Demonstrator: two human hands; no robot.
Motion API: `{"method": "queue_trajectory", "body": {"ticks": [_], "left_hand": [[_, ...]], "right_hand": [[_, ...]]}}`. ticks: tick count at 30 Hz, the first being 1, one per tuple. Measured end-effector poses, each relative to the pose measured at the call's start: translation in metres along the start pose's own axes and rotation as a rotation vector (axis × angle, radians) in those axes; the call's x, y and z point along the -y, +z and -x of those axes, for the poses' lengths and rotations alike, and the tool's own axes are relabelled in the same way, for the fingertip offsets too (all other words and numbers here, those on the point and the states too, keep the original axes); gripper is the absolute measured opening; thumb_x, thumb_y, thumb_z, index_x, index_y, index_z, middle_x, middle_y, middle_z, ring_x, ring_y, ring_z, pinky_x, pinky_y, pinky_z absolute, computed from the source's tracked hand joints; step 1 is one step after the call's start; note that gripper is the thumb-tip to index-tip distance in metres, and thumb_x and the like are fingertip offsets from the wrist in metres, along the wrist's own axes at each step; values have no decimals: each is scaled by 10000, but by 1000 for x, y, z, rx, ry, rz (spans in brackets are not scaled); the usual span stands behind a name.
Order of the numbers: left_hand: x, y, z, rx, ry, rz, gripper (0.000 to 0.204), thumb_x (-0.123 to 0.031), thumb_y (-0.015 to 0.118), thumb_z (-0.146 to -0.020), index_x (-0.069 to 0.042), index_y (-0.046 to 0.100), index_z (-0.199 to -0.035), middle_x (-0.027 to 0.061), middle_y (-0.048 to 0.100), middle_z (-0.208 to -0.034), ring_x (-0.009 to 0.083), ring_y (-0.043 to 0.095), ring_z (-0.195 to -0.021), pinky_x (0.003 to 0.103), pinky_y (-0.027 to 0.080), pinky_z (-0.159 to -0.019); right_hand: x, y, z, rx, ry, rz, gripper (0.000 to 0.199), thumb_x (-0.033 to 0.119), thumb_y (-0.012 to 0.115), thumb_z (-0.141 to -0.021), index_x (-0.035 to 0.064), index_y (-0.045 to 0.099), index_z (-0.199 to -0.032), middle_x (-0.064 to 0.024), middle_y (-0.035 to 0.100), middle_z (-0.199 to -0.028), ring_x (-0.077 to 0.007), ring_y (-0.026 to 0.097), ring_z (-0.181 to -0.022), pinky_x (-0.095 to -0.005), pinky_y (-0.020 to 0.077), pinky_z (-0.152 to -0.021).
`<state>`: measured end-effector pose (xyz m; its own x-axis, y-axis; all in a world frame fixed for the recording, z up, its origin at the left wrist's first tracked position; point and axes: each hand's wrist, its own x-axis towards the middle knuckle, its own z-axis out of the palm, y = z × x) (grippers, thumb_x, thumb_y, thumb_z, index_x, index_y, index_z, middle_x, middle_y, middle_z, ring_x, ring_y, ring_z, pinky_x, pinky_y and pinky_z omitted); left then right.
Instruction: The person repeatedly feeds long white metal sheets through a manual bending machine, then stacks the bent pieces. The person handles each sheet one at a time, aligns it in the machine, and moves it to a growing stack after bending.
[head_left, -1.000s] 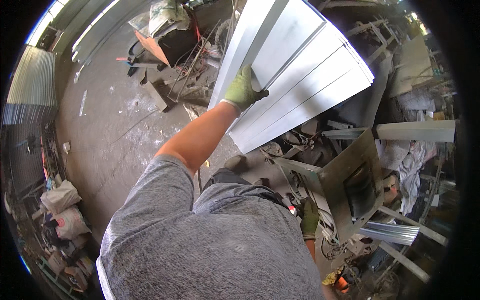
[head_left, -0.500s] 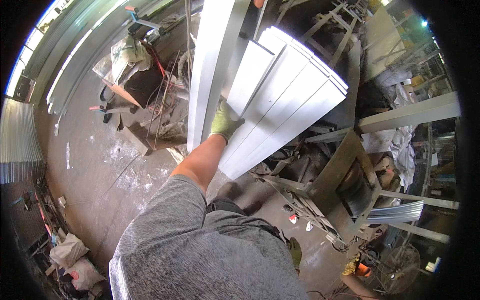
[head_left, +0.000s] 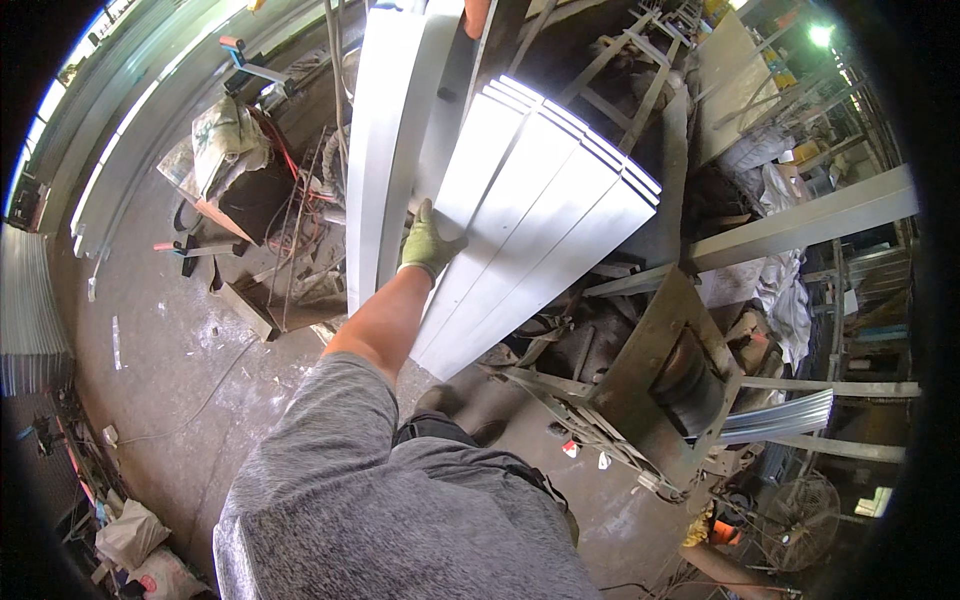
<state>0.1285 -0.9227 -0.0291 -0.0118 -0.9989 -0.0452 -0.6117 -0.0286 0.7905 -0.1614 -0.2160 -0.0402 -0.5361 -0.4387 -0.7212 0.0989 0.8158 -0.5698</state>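
Left hand in a green glove clamps the long silvery sheet-metal panels near their lower edge; stiff, heavy, sharp-edged, probably slippery; right hand unseen.

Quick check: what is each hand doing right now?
Left hand: gloved, gripping the edge of a long metal strip in the stack.
Right hand: not in view.

We see long flat silvery metal strips, smooth and brightly glossy where light strikes them. On our left hand sits a yellow-green knitted cloth glove, matt and slightly fuzzy. Our grey marled cloth shirt looks soft and dull. The grey concrete floor appears rough, dusty and stained.
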Motion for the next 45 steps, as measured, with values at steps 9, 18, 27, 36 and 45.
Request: {"method": "queue_trajectory", "body": {"ticks": [9, 18, 27, 36, 45], "left_hand": [[-24, -14, -3, 98, -55, -87, 1146, -538, 927, -889, 60, 373, -1694, 330, 600, -1585, 463, 621, -1471, 501, 525, -1210], [-4, -21, -23, 212, 20, -109, 1309, -548, 943, -876, 69, 236, -1788, 350, 558, -1667, 451, 586, -1537, 470, 483, -1282], [-57, -35, -111, 194, 266, 603, 964, -757, 615, -1106, 37, 560, -1651, 283, 706, -1536, 400, 626, -1492, 443, 468, -1253], [-81, -50, -89, 195, 295, 544, 1303, -746, 894, -898, 85, 347, -1739, 335, 576, -1633, 441, 556, -1550, 475, 457, -1293], [-70, -22, -68, 34, 366, 42, 1067, -463, 932, -872, 109, 346, -1557, 345, 689, -1427, 455, 700, -1346, 463, 550, -1185]], "right_hand": [[23, 3, -6, 12, 11, 96, 556, 184, 576, -1144, -112, 546, -1613, -283, 665, -1531, -372, 618, -1449, -393, 521, -1233], [31, 4, -16, 44, -3, 166, 542, 184, 601, -1140, -93, 567, -1605, -260, 685, -1520, -356, 637, -1432, -390, 532, -1215], [30, 3, -11, 58, -32, 223, 529, 185, 627, -1137, -74, 588, -1596, -237, 704, -1509, -340, 656, -1415, -388, 543, -1197], [12, 1, 4, 92, -45, 261, 516, 185, 652, -1134, -56, 609, -1588, -214, 723, -1498, -324, 674, -1398, -385, 553, -1180], [1, 0, 6, 96, -39, 269, 504, 185, 678, -1131, -37, 630, -1580, -190, 742, -1486, -308, 693, -1381, -382, 564, -1162]]}}
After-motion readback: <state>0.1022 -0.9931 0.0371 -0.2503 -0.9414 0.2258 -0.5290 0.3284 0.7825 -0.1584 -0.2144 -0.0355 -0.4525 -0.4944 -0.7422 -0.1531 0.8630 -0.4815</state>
